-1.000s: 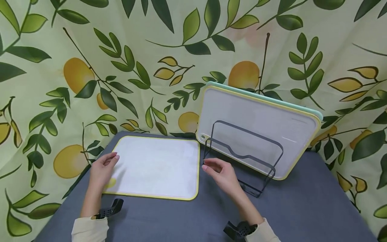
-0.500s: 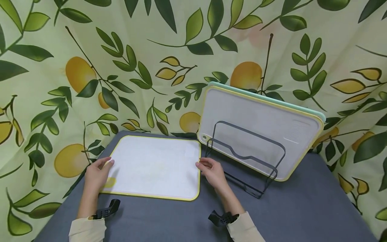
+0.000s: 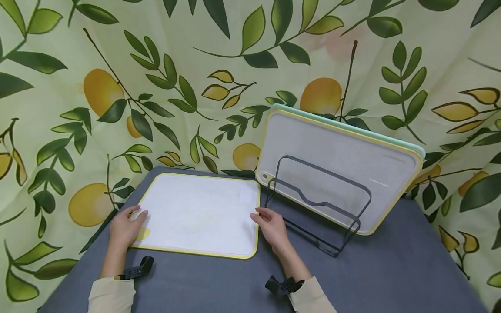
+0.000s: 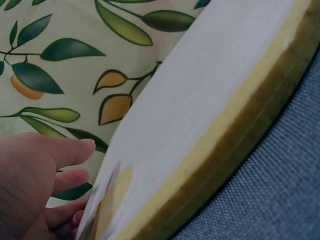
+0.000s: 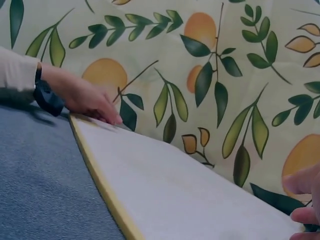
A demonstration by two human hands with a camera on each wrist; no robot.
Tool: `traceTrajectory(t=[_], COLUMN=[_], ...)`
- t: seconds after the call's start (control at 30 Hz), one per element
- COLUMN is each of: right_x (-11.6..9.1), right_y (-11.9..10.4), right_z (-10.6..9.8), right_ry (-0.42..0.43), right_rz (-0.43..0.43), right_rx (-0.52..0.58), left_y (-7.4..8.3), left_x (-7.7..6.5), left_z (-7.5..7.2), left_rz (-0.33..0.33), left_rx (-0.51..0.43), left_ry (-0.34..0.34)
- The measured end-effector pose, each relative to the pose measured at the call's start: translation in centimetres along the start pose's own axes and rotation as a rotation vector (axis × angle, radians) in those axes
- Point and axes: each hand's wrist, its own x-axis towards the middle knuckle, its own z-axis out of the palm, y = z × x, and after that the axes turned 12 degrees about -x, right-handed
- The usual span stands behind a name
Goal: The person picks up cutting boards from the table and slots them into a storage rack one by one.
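Note:
A white cutting board point(image 3: 199, 217) with a yellow rim lies on the grey-blue cloth, a yellow patch point(image 3: 143, 234) near its front left corner. My left hand point(image 3: 126, 227) is at the board's left edge; in the left wrist view its thumb point(image 4: 77, 152) stands straight above the surface, with the other fingers lower beside the edge. At the right edge is my right hand point(image 3: 272, 228), fingertips right at the rim. Its thumb point(image 5: 300, 181) is held apart from the board in the right wrist view. The board's left and right edges are partly hidden by the hands.
Close to the right hand stands a black wire rack point(image 3: 318, 203). It holds another yellow-rimmed white board point(image 3: 336, 148) leaning back, with a mint-green board point(image 3: 348, 126) behind it. A leaf-and-fruit patterned cloth point(image 3: 188, 65) hangs behind the table.
My right hand has moved left and down from in front of the rack to the board's right edge. The left hand has lowered to the left edge. The board has stayed in place.

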Motion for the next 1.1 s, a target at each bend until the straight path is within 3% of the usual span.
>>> traceTrajectory(t=[0.3,0.53,0.8,1.1], right_x=[-0.6,-0.7,-0.8,-0.3], right_y=[1.0,1.3,1.5,1.6], right_z=[0.6,1.5,1.7,1.6], right_ry=[0.004,0.063,0.097,0.119], right_rz=[-0.010,-0.005,-0.025,-0.025], right_rx=[0.105,0.128,0.139,0.134], left_y=[0.0,0.4,-0.2,-0.5], left_x=[0.3,0.3,0.3,1.0], left_z=[-0.4,-1.1,-2.7,-2.7], left_rz=[-0.015,-0.127,-0.239,-0.248], left_rx=[-0.028,-0.165,-0.348,-0.342], left_ry=[-0.046,-0.012,-0.053,-0.164])
